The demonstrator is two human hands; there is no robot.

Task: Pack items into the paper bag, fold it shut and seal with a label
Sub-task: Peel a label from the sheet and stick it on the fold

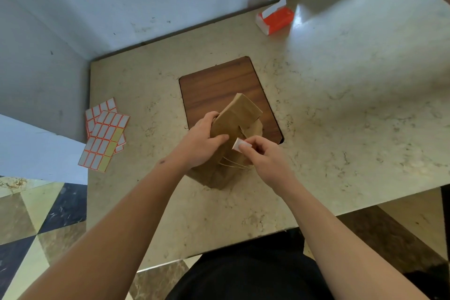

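Note:
A brown paper bag [239, 114] stands in the middle of the marble table, its top folded over. My left hand [203, 140] grips the bag's left side and holds the fold down with the thumb. My right hand [261, 153] pinches a small white label [241, 144] with a red edge against the front of the bag, just under the fold. The bag's paper handles [232, 162] hang below my hands. What is inside the bag is hidden.
Sheets of red-bordered labels [104, 134] lie at the table's left edge. An orange and white box [276, 18] sits at the back right. A dark wooden inset [219, 85] lies behind the bag. Walls close the back and left.

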